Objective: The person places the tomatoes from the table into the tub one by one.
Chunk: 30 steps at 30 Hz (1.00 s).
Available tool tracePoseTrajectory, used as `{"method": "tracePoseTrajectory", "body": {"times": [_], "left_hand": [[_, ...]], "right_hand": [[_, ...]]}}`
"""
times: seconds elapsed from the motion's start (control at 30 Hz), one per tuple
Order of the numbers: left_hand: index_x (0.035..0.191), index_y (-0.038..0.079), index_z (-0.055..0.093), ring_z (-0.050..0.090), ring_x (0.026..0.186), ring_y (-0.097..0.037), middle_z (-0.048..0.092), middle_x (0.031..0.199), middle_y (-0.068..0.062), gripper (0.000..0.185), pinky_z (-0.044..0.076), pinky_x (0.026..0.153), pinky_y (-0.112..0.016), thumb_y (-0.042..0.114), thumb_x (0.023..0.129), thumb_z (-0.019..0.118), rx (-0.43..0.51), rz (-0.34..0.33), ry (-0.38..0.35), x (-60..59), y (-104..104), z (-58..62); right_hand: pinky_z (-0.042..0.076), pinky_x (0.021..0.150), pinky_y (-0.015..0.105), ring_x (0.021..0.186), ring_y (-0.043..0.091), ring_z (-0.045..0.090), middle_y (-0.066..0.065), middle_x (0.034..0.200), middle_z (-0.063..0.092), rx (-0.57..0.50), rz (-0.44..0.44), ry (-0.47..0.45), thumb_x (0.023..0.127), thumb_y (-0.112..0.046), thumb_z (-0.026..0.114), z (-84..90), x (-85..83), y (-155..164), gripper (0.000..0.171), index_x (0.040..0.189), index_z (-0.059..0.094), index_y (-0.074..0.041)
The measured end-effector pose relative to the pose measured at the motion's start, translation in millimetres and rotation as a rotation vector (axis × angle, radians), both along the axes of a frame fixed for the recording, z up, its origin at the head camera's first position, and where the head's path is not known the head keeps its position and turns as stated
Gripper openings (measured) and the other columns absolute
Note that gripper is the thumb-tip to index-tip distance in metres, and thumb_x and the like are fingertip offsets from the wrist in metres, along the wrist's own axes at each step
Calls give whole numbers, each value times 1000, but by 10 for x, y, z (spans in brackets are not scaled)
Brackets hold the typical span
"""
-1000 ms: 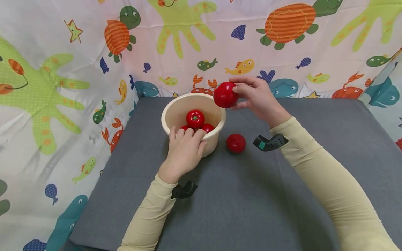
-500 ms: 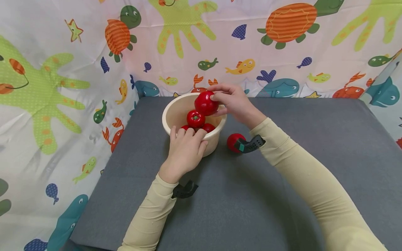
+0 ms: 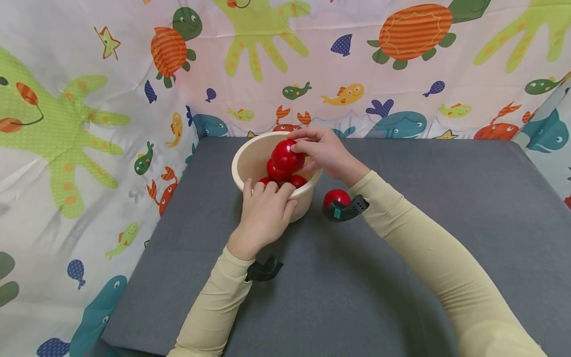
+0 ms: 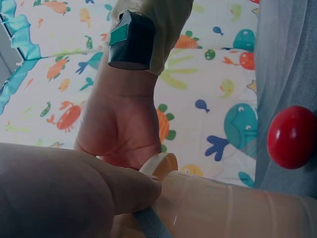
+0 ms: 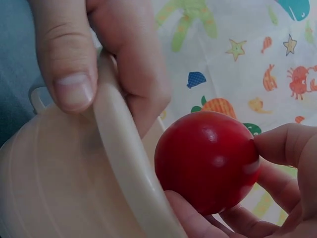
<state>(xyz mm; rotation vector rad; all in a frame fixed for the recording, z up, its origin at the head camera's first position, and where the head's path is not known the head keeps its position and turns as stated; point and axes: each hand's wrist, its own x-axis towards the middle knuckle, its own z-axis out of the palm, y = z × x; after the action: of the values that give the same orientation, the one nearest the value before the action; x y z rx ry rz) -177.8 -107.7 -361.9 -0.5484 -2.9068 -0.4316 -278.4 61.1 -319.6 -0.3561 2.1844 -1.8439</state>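
Note:
A cream bucket (image 3: 304,204) stands on the grey tabletop. My left hand (image 3: 262,220) grips its near rim, fingers over the edge inside and thumb outside. In the right wrist view that thumb presses against the bucket's rim (image 5: 124,134). My right hand (image 3: 332,156) holds a glossy red tomato (image 3: 287,156) between thumb and fingers, inside the bucket's mouth. Below it, several red tomatoes (image 3: 275,172) lie in the bucket, partly hidden by my left fingers and the held one. Whether the held tomato touches them I cannot tell.
Another red tomato (image 3: 336,197) lies on the grey tabletop (image 3: 330,297) right of the bucket, partly behind the black wrist mount (image 3: 350,209). A sea-animal patterned curtain (image 3: 267,64) closes off the back and left side.
My right hand has carried its tomato leftward from beside the bucket's right rim into the bucket's mouth, then slightly lower. My left hand has stayed on the rim.

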Motion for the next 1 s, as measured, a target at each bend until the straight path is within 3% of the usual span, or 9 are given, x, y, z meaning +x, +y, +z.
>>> {"method": "tracePoseTrajectory", "body": {"times": [0.33,0.6,1.0], "left_hand": [[123,16,63,57,111,-35,67,112,-13,33,23,116,-65,30,94,69,-15,10,4,-3,3,-6],[123,16,64,58,111,-35,67,112,-14,33,23,116,-65,30,94,70,-22,11,20,-2,8,-8],[123,16,63,57,109,-35,67,110,-14,31,23,116,-64,30,95,68,-29,16,14,7,9,0]], "right_hand": [[61,88,43,120,32,63,15,137,61,66,-91,3,98,-14,59,-35,-4,1,35,133,63,-8],[61,88,42,121,35,62,15,133,62,43,-98,18,97,-13,58,-66,1,16,35,132,63,-7],[62,83,40,110,28,67,16,127,64,-10,-131,16,99,-13,57,-16,40,198,34,131,63,-4]]}}
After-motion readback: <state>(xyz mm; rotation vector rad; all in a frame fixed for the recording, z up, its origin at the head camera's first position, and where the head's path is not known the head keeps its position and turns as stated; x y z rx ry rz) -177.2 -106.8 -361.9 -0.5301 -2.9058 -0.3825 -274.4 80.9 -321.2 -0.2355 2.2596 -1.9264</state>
